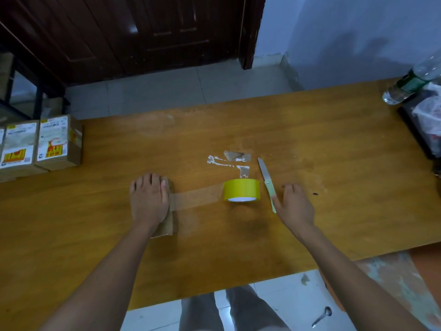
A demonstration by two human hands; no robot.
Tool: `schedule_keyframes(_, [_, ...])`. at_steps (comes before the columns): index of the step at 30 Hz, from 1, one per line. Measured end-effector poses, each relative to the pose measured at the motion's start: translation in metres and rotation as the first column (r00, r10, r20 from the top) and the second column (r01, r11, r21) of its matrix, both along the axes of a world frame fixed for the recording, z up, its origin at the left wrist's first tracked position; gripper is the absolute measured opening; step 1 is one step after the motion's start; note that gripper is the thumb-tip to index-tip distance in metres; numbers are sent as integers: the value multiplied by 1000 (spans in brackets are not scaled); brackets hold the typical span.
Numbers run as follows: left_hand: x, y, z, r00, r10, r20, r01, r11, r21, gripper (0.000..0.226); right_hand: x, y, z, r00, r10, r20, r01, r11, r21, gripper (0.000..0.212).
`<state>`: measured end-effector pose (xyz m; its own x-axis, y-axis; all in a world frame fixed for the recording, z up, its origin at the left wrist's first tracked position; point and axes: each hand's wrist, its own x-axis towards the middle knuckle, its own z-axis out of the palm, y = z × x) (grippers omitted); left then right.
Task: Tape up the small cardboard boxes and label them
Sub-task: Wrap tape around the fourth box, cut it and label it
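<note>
So the counter (310, 130) was a big orange-brown wooden top, kinda scuffed, with torn paper scraps (230, 161) stuck near the middle; behind it was pale tiled floor (179, 91), a dark wooden door (133, 32) and a bluish-white wall (346, 25). The left hand (149, 201) lay flat, fingers straight, pressing down on a small cardboard box (170, 225) at the centre-left of the counter; a strip of clear tape (198, 198) ran from the box across to the yellow tape roll (241, 190), which stood on the counter to its right. The right hand (294, 206) was spread and loose, holding nothing, fingertips just beside a knife (268, 183) with a light green handle lying right of the roll; couldn't tell if it actually touched. Finished boxes with labels (40, 146) sat in a row at the far left edge; a plastic bottle (410, 80) lay at the far right on some dark stuff; a spoon (322, 316) was down on the floor.
</note>
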<state>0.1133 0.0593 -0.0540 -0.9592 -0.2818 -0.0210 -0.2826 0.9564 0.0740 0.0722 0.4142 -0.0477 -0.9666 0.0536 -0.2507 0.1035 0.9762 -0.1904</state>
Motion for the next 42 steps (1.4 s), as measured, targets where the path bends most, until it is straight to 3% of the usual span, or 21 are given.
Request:
schedule_keyframes(9, [-1,-7,-5,999,-23,-42,24,999,35,42,-2,-20,-14,989,-114,93,115,993,-6,26])
schedule_keyframes(16, [-4,-13,-4,1000,-15,-1,15,992,127,42,19,-17,14,938,-346,32,339,891,-301,18])
schedule_keyframes(20, [-6,-16,-3,1000,-1,20,-2,982,189,34,38,-45,51,897,-438,-63,346,783,-517,25])
schedule_keyframes(25, [-6,-21,5,994,75,-76,-45,940,338,32,79,-121,80,932,-341,-119,206,773,-601,29])
schedule_keyframes(31, [12,-24,-4,999,-34,-25,39,973,228,40,121,-200,43,997,-64,33,72,900,-431,26])
schedule_keyframes(42, [14,-26,-9,999,-25,-32,29,990,136,43,137,-236,-11,990,61,131,-17,949,-316,32])
